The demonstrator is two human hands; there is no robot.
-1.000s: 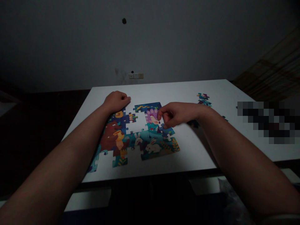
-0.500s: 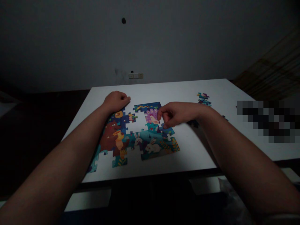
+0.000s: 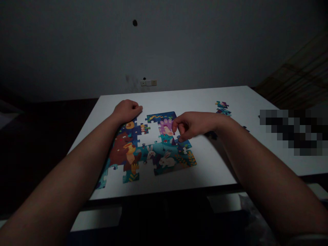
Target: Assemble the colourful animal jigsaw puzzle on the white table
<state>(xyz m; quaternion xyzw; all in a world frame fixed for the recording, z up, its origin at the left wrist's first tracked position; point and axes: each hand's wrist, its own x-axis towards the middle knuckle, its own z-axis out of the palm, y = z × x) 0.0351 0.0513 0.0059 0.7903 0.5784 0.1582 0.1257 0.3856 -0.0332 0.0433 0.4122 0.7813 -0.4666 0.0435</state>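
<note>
A partly joined jigsaw puzzle with a bear, rabbits and a purple peacock lies flat on the white table. My right hand is at its right side, fingers curled. The thumb and bent fingers are on a blue puzzle piece at the right edge, below the peacock; the hand covers part of it. My left hand rests closed on the table by the puzzle's upper left corner, with nothing visible in it. White table shows through gaps in the puzzle's middle and lower left.
Several loose puzzle pieces lie farther right on the white table. Some dark pieces are partly hidden under my right wrist. A wall with a socket strip stands behind. Something at the right is pixelated.
The blue piece under my right hand has shifted slightly towards me, and the white gap below it looks smaller. My left hand stays where it was.
</note>
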